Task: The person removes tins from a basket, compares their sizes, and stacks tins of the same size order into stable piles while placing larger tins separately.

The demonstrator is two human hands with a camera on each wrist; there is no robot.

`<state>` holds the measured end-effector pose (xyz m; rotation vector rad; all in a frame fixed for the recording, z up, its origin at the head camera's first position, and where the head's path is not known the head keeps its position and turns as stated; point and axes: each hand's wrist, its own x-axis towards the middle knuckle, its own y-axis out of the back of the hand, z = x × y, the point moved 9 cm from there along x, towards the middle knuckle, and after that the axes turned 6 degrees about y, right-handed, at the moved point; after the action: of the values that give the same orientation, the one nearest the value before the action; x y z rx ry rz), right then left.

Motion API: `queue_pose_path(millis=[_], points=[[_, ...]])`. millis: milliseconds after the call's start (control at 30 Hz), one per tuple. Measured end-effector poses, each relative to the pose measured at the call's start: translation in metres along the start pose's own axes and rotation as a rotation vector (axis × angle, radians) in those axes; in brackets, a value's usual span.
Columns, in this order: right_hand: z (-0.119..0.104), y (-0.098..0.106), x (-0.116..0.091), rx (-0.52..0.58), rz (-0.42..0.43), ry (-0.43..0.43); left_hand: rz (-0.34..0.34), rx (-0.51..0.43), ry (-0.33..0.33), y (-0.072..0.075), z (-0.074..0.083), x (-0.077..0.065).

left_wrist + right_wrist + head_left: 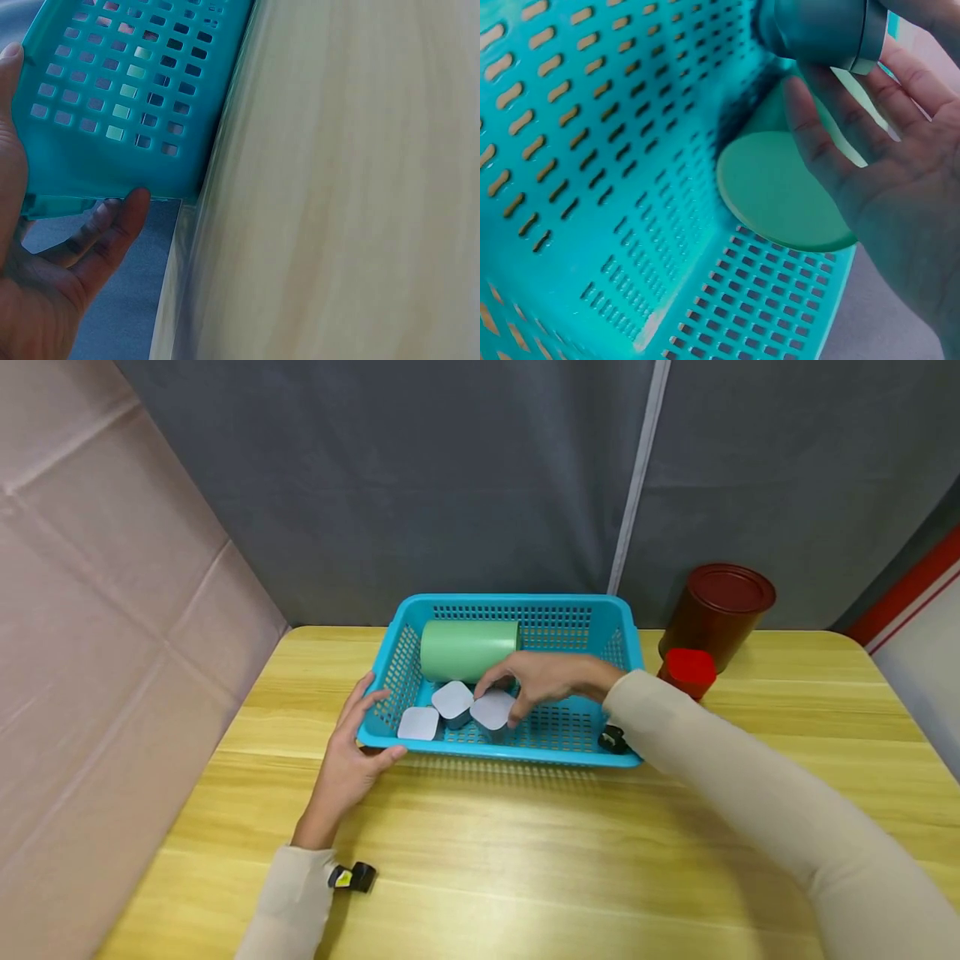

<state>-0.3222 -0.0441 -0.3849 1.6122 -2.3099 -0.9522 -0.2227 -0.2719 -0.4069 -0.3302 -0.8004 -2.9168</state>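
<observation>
My right hand (551, 677) reaches into a blue plastic basket (502, 752) and pinches a small square-topped jar (493, 708) between thumb and fingers. In the right wrist view that jar (821, 30) looks dark grey, with a seam near one end. To its left in the basket are two similar pieces, a middle jar (453, 700) and a corner jar (418, 723), both with pale tops. Behind them a green cylinder (467, 647) lies on its side. My left hand (352, 768) touches the basket's front left corner, its fingers fairly straight along the side and its thumb near the front rim.
Right of the basket stand a large dark red canister (718, 614) and a small container with a bright red lid (688, 670). A grey curtain (450, 485) hangs behind the wooden table (480, 860). Pale panels (112, 610) rise on the left.
</observation>
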Motion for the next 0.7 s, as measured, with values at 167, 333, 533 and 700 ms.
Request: queue_pose_path(millis=[167,333,533,700], points=[[-0.01,0.011,-0.01,0.011,0.041,0.017,0.003,0.002,0.005,0.0,-0.001,0.0],[-0.027,0.025,-0.021,-0.011,0.099,0.076,0.004,0.005,0.02,0.002,-0.003,0.0],[-0.034,0.043,-0.04,-0.031,0.176,0.084,0.01,-0.001,0.024,0.004,-0.006,0.0],[-0.03,0.061,-0.065,-0.036,0.271,0.067,0.012,-0.001,0.024,0.005,-0.008,0.0]])
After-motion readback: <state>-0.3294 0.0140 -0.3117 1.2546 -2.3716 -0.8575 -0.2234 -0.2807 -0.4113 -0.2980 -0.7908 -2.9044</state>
